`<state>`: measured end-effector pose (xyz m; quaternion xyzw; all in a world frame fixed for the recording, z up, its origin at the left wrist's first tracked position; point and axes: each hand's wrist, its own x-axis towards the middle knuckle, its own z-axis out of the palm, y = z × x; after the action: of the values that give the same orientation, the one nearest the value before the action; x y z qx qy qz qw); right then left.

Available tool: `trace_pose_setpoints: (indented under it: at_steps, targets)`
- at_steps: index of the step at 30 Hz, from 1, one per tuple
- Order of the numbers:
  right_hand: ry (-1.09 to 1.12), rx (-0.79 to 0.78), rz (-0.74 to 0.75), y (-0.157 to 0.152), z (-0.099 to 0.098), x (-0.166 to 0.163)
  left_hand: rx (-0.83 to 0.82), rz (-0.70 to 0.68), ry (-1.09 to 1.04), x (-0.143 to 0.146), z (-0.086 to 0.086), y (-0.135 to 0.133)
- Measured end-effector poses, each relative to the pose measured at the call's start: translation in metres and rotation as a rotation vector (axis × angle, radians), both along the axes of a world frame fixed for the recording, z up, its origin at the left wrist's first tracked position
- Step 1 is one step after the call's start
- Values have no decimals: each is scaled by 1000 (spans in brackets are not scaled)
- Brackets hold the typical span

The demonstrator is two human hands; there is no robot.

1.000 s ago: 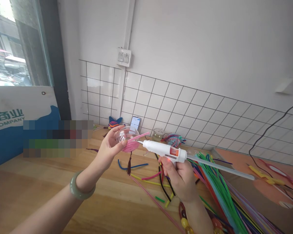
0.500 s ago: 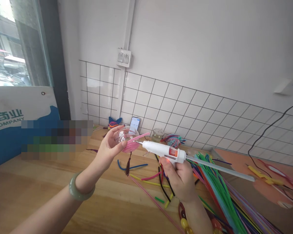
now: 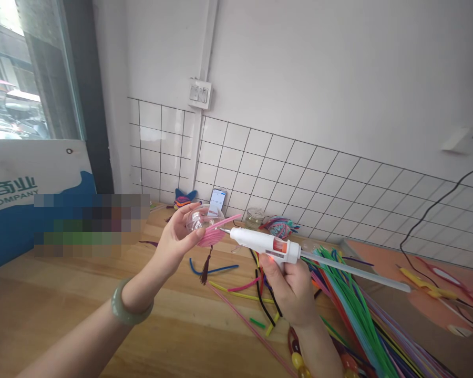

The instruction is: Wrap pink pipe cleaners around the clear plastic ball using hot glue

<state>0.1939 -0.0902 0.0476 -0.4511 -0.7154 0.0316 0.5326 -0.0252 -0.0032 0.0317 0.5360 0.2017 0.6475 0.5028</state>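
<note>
My left hand (image 3: 183, 231) is closed on a clear plastic ball (image 3: 211, 214), its thumb pressing along the front. Rows of pink pipe cleaner (image 3: 212, 237) cover the ball's lower part, and a loose end sticks out to the right. A dark red tassel (image 3: 206, 268) dangles beneath it. In my right hand (image 3: 289, 283) is a white glue gun (image 3: 256, 240), with a long glue stick (image 3: 355, 270) poking out of its back. The nozzle tip is right at the pink rows; whether it touches them I cannot tell.
Cut pipe cleaner pieces (image 3: 240, 296) lie scattered on the wooden table (image 3: 142, 346). A thick bundle of long pipe cleaners (image 3: 350, 310) is at the right. Along the wall stand a phone (image 3: 217, 201), a glass jar (image 3: 255, 217) and finished yarn-like fish (image 3: 279, 227). A yellow tool (image 3: 429, 283) lies far right.
Hardly anything differs. The tassel has swung slightly to the left, while both hands, the ball and the glue gun stay almost in place.
</note>
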Motion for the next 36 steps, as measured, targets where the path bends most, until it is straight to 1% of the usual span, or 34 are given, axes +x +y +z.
trace_pose_setpoints:
  at_steps: [15, 22, 26, 36]
  targets:
    - [-20, 50, -5, 1, 0, -1, 17, -9, 13, -1, -4, 3]
    - [-36, 94, -9, 1, 2, -2, 2, -30, 5, 0, -3, 2]
    - [-29, 91, -12, 1, 3, -3, -2, -12, 11, -1, -2, 1]
    - [-19, 92, -15, 0, 2, -2, -4, -26, 1, 0, -1, 1]
